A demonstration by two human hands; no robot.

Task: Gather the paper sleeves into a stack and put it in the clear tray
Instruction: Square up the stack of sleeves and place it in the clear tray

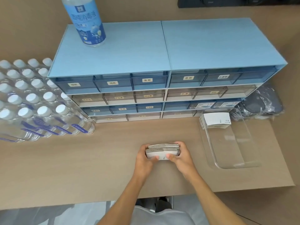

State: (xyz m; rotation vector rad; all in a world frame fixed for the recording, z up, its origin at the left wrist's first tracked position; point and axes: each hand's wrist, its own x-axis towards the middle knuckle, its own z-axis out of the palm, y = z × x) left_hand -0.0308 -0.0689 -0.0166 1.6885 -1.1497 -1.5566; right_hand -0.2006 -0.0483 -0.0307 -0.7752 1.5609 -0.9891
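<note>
Seen from above, head camera tilted down at a tan table (81, 168). Near centre, a stack of paper sleeves (163, 151) clamped from both ends: left hand (144, 157) closed on its left end, right hand (181, 155) closed on its right end, thumbs pressing the near face. Long axis of the stack running left to right, edges not yet fully squared. Clear tray (240, 166) lying to the right and slightly farther off, near but apart from the hands, its long axis running near to far. Already inside, at the tray's far end, another sleeve pile (216, 120); near part of the tray bare. Right hand on the side nearer the tray, so probably a carry to the right into that bare part.
</note>
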